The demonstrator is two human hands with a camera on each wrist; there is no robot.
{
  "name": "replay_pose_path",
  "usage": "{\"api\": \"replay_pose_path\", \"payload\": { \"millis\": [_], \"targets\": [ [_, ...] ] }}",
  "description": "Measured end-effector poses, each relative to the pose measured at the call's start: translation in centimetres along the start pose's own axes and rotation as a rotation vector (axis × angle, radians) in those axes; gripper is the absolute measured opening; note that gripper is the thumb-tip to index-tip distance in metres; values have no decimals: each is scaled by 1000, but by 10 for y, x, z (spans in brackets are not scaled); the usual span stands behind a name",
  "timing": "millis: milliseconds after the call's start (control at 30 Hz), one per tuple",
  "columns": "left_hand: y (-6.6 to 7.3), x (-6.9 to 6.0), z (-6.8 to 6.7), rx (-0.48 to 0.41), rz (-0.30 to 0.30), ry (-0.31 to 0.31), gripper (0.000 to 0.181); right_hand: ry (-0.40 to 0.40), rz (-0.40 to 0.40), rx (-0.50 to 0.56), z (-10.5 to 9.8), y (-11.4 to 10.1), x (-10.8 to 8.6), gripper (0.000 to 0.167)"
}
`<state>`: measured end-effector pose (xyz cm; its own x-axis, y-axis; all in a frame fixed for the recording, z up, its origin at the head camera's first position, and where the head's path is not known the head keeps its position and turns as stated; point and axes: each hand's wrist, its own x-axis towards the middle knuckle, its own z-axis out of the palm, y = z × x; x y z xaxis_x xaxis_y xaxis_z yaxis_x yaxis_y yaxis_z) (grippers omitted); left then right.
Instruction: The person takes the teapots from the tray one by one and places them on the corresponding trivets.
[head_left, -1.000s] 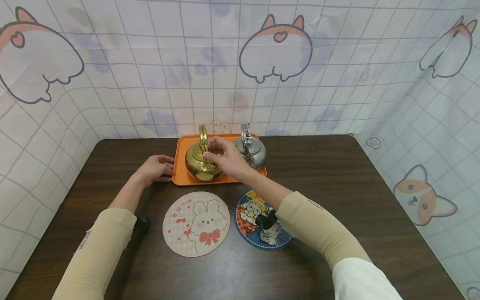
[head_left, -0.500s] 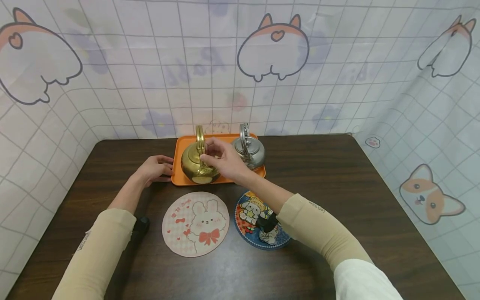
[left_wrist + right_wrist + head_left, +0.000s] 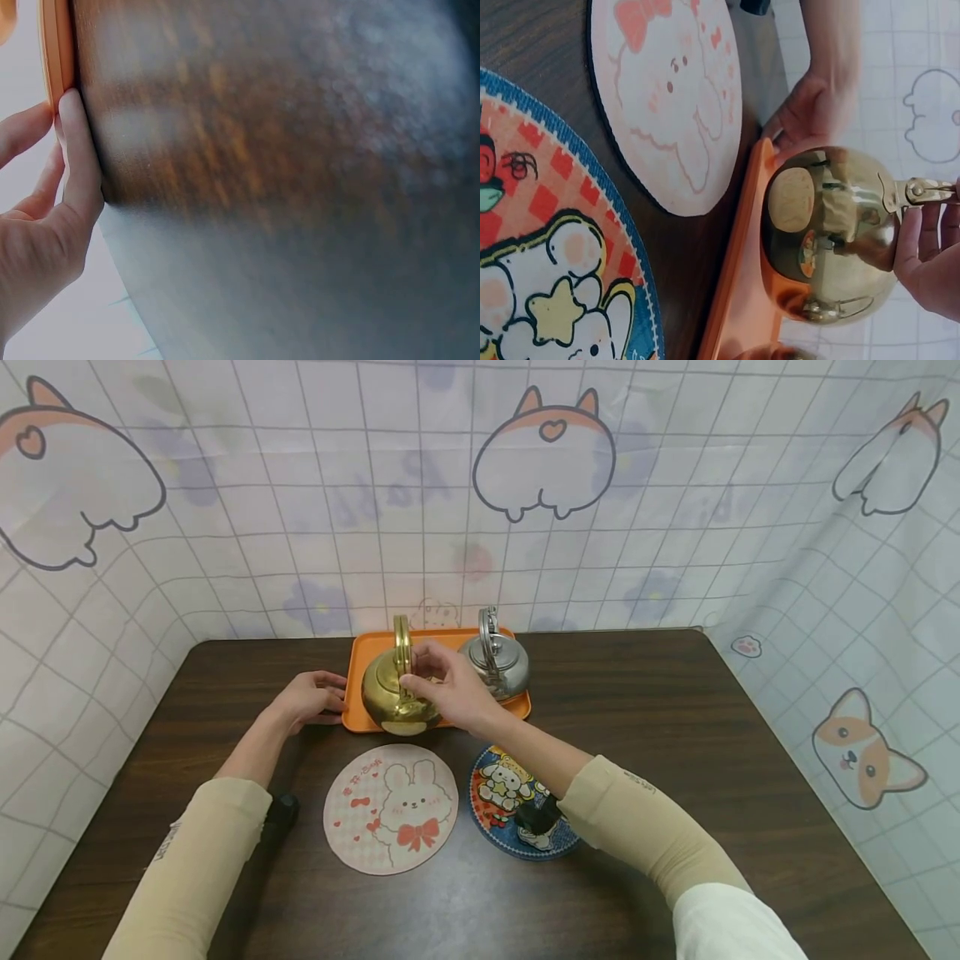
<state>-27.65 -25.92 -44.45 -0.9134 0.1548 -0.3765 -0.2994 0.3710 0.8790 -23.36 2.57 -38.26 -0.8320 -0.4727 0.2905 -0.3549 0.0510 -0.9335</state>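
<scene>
My right hand (image 3: 450, 685) holds the gold kettle (image 3: 386, 693) by the base of its upright handle (image 3: 402, 643), thumb on the near side. The right wrist view shows these fingers (image 3: 930, 247) at the handle's hinge beside the kettle's shiny body (image 3: 840, 232). The kettle is over the left half of an orange tray (image 3: 358, 660); whether its base touches the tray is hidden. My left hand (image 3: 306, 700) lies at the tray's left end, its fingertips touching the rim (image 3: 56, 52). A silver kettle (image 3: 508, 668) stands on the tray's right half, partly behind my right hand.
Two round mats lie in front of the tray: a pink one with a rabbit (image 3: 392, 810) and a blue, red-patterned one (image 3: 525, 827), partly under my right forearm. The dark wooden table (image 3: 637, 710) meets a grid-patterned cloth wall (image 3: 360, 527) behind the tray.
The gold kettle, gripped by my right hand, has shifted slightly left and then a little toward me. My left hand has stayed at the tray's end.
</scene>
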Motion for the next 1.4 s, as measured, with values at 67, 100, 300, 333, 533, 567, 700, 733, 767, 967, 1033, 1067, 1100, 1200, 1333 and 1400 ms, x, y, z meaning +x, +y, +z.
{"api": "replay_pose_path", "payload": {
  "millis": [67, 100, 300, 333, 533, 567, 700, 733, 767, 967, 1033, 1067, 1100, 1200, 1333, 1400],
  "targets": [
    [1, 0, 0, 0, -1, 3, 57, 2, 1, 5, 1, -1, -1, 14],
    [1, 0, 0, -1, -1, 5, 57, 3, 1, 7, 1, -2, -2, 14],
    [3, 1, 0, -2, 5, -3, 59, 16, -3, 25, 4, -5, -6, 12],
    [3, 1, 0, 0, 7, -7, 59, 18, -3, 29, 4, -5, -6, 12],
    [3, 0, 0, -3, 2, -7, 58, 20, 5, 48, 7, -7, -10, 13],
    [3, 0, 0, -2, 2, -6, 58, 20, 4, 45, 7, -8, -11, 13],
    [3, 2, -1, -6, -5, -2, 57, 16, 5, 44, 9, -10, -13, 14],
    [3, 2, -1, -7, -4, -3, 58, 15, 7, 43, 10, -11, -14, 14],
    [3, 2, -1, -7, -3, -3, 58, 13, 10, 45, 10, -12, -15, 15],
    [4, 2, -1, -7, -8, 3, 58, -1, 17, 47, 13, -17, -19, 16],
    [4, 2, -1, -9, -10, 2, 58, -6, 17, 49, 14, -18, -20, 16],
    [4, 2, -1, -8, -11, 2, 58, -7, 21, 48, 14, -19, -20, 16],
    [5, 2, -1, -7, -10, 0, 58, -8, 25, 46, 14, -19, -21, 16],
    [5, 1, -2, -6, -9, -4, 59, -14, 32, 46, 15, -20, -21, 16],
    [6, 1, -2, -4, -13, -4, 58, -19, 34, 47, 15, -21, -23, 17],
    [7, 1, -2, -5, -13, -2, 57, -24, 38, 55, 15, -22, -25, 17]
  ]
}}
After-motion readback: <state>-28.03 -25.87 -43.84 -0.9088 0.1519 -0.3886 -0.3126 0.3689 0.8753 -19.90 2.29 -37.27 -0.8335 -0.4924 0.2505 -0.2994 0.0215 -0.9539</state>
